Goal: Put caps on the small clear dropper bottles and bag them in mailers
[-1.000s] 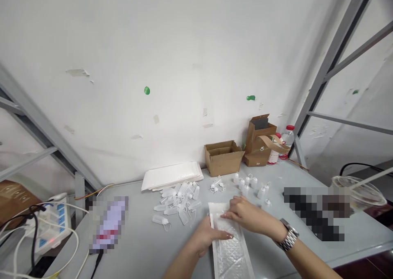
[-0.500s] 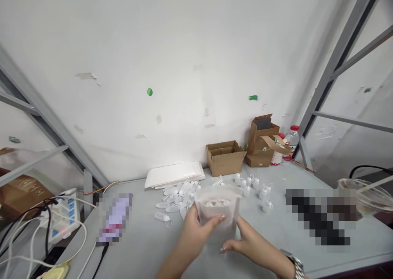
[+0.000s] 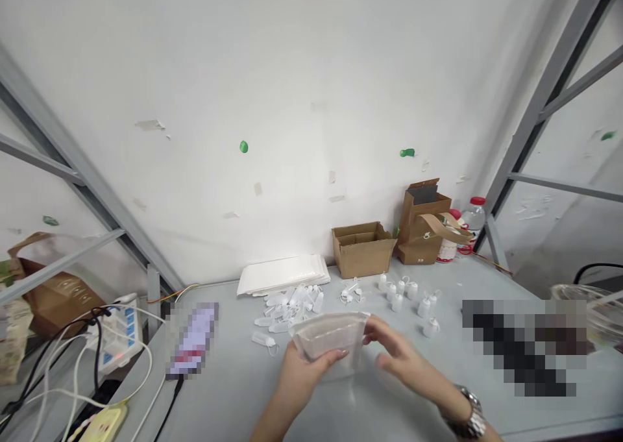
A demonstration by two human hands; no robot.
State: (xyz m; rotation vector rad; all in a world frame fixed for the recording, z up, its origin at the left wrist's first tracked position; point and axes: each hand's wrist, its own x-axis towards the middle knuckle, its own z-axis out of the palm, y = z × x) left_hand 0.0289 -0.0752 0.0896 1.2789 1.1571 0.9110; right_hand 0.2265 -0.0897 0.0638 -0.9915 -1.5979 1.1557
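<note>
Both my hands hold a white bubble mailer bag [image 3: 331, 338] up off the grey table [image 3: 233, 390], near its front middle. My left hand [image 3: 302, 374] grips the bag's lower left side, thumb on its face. My right hand [image 3: 394, 354], with a metal watch on the wrist, pinches the bag's right edge near the top. The bag lies roughly sideways and is blurred by motion. Behind it lies a heap of small white plastic bottles [image 3: 289, 309], and several more white bottles [image 3: 406, 296] stand to the right.
A stack of white mailers [image 3: 285, 274] lies at the back by the wall. An open cardboard box [image 3: 363, 248], a brown paper bag [image 3: 426, 224] and a red-capped bottle [image 3: 473, 218] stand at the back right. A power strip with cables [image 3: 117, 335] sits at left.
The bag lay flat on the table a second ago. My hands lifted it upright, then turned it sideways, and my right hand moved from its bottom to its right edge.
</note>
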